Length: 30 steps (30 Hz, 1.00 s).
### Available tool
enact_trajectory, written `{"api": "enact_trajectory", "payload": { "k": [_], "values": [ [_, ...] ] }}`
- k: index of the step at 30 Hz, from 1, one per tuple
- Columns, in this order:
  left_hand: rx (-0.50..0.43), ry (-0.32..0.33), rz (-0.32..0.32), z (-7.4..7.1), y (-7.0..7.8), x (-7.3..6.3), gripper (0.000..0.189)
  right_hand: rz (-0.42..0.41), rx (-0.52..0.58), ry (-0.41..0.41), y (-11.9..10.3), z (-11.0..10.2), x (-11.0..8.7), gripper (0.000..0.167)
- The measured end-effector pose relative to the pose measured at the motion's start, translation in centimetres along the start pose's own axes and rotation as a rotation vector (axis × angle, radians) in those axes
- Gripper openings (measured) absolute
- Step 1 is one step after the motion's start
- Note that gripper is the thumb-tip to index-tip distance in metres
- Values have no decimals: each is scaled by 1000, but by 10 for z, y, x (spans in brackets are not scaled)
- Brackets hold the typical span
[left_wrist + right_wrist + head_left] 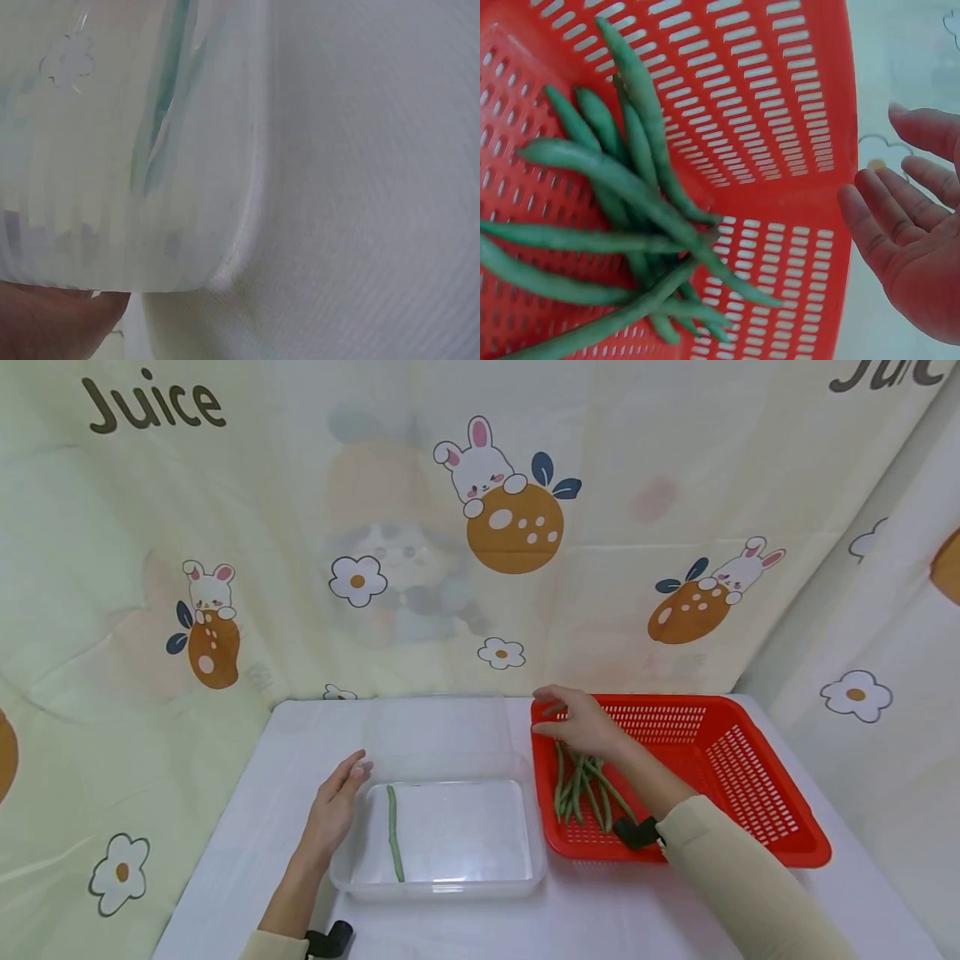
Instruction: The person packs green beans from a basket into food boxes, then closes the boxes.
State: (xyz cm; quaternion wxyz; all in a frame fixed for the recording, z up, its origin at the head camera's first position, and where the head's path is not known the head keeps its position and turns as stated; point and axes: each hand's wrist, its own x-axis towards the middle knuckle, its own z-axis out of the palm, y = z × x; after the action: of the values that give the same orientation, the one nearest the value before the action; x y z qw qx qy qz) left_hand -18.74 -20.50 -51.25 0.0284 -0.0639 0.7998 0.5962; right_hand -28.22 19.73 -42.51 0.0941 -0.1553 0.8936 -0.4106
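Observation:
One green bean (394, 835) lies lengthwise near the left side of a clear plastic container (480, 887). My left hand (337, 802) is at that container's left wall, its fingers extended along the rim; in the left wrist view only part of the hand (56, 319) shows beside the see-through wall. Over the back left corner of a red perforated basket (757, 777) is my right hand (581, 720), fingers relaxed and nothing between them. Below it, several green beans (588, 789) lie in a loose pile, seen close in the right wrist view.
Both containers stand side by side on a white-covered table (225, 868), the basket to the right. A printed curtain (405, 652) hangs right behind the table's back edge, and another hanging cloth (840, 635) closes the right side.

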Motion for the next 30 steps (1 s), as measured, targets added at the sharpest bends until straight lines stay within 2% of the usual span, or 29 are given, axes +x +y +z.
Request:
{"api": "enact_trajectory", "payload": {
  "k": [4, 13, 22, 30],
  "values": [
    [-6, -2, -1, -1, 0, 0, 49, -2, -4, -8, 9, -6, 0, 54],
    [-14, -10, 0, -2, -1, 0, 50, 8, -124, -55, 29, -16, -5, 51],
    [-13, -5, 3, 0, -2, 0, 50, 4, -132, -129, 56, -23, -9, 50],
    [-3, 6, 6, 0, -2, 0, 48, 66, -162, -153, 70, -30, -13, 46]
  ]
}}
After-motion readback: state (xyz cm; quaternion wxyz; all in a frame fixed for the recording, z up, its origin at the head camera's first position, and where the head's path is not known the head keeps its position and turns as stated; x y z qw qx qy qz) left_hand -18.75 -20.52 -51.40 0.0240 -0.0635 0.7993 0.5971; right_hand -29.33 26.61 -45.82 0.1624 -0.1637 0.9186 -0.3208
